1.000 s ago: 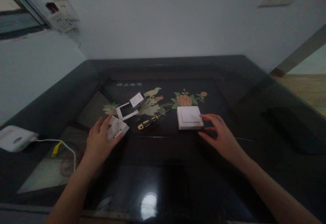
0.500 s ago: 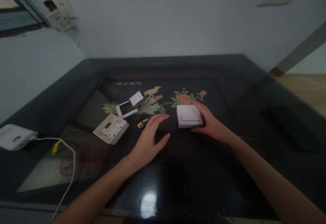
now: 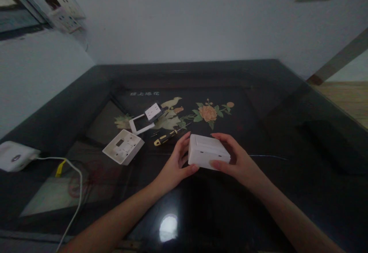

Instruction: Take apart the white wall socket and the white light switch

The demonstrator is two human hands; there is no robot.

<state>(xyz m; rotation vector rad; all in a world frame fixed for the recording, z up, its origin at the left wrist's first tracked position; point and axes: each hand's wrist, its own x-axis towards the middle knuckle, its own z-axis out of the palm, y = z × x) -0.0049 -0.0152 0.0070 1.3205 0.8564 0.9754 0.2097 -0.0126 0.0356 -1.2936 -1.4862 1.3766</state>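
Between both hands I hold a white wall switch [image 3: 208, 151] on its box, tilted so that a side with two small slots faces me. My left hand [image 3: 178, 161] grips its left end, thumb at the lower edge. My right hand [image 3: 234, 155] is closed round the right end, thumb in front and fingers behind. Left of my left hand lies a yellow and black screwdriver [image 3: 166, 137], with small dark screws [image 3: 155, 133] near it. Farther left are an open white mounting box [image 3: 123, 147], a white frame [image 3: 141, 124] and a socket insert [image 3: 153, 112].
All this is on a glossy black table [image 3: 184, 76] with a flower and bird picture. At the left a white device [image 3: 17, 156] trails a white cable [image 3: 80, 184] with a yellow tag. A dark flat object [image 3: 333, 145] lies at the right. Wall sockets [image 3: 67, 11] are at the back left.
My right hand has lifted the switch off the table, brought it nearer and tilted it. My left hand has moved right and taken hold of its left end, uncovering the screwdriver.
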